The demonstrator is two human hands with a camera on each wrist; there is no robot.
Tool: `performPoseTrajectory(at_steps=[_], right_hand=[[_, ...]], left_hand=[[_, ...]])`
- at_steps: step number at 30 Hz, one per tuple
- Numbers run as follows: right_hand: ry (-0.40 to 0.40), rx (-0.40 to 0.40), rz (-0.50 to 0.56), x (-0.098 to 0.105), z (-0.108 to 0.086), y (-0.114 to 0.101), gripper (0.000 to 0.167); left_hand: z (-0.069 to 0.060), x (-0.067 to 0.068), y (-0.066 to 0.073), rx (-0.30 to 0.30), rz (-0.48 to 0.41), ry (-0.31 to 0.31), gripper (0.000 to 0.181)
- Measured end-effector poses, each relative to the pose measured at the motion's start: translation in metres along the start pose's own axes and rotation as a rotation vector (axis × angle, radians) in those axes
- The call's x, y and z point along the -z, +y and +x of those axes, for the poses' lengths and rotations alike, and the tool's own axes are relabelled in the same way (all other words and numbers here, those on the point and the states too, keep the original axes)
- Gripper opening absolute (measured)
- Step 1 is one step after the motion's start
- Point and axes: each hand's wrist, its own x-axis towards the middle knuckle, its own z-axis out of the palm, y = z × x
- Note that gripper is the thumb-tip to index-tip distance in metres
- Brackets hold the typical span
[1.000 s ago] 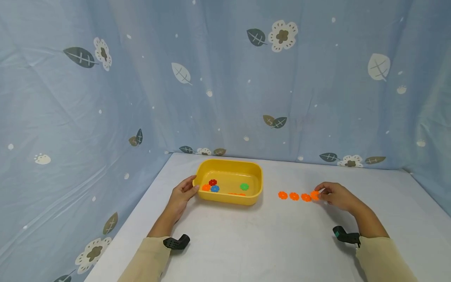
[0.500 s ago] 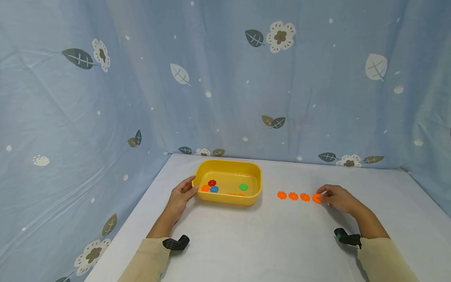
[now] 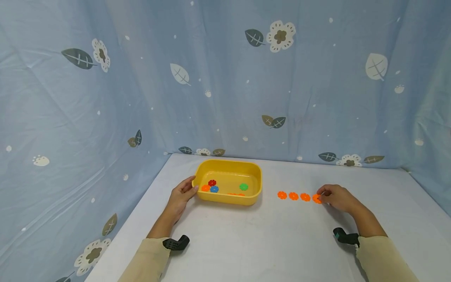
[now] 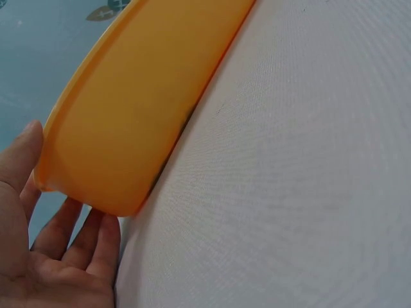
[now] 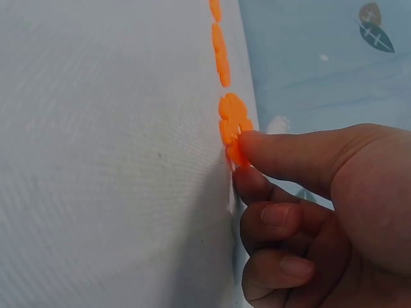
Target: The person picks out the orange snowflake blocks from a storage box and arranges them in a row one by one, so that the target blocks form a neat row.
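At the left end of a yellow plastic basin [image 3: 225, 199], my left hand [image 3: 180, 199] grips the rim, thumb on the near side. The left wrist view shows the fingers against the end of the basin [image 4: 128, 115]. My right hand [image 3: 339, 199] pinches an orange flower-shaped plastic piece [image 5: 232, 119] between thumb and index finger, low at the table. That piece is the right end of a row. To its left lie three matching orange pieces [image 3: 293, 196], flat and slightly apart.
Inside the basin are a red piece [image 3: 212, 183], a blue piece [image 3: 214, 189], a green piece [image 3: 244, 187] and some orange ones, partly hidden by the front wall. A white cloth [image 3: 246, 243] covers the table. Blue patterned curtain [image 3: 225, 78] hangs behind and at the left.
My right hand has lowered the orange piece from a raised, tilted position, partly over its neighbour, to the right end of the row. The left hand stays on the basin.
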Motion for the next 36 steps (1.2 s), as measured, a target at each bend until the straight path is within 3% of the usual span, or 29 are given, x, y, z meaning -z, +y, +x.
performPoseTrajectory(at_steps=[12,23,36], right_hand=[[0.019,0.025,-0.047,-0.003,0.006,0.004,0.014],[-0.031,-0.047,-0.056,0.008,0.007,-0.010,0.020],[-0.044,0.104,-0.059,0.006,0.034,-0.046,0.024]], left_hand=[[0.001,0.001,0.001,-0.008,0.001,0.009,0.048],[-0.002,-0.001,0.004,-0.003,0.002,0.009,0.048],[-0.003,-0.003,0.003,-0.004,0.004,0.014,0.048]])
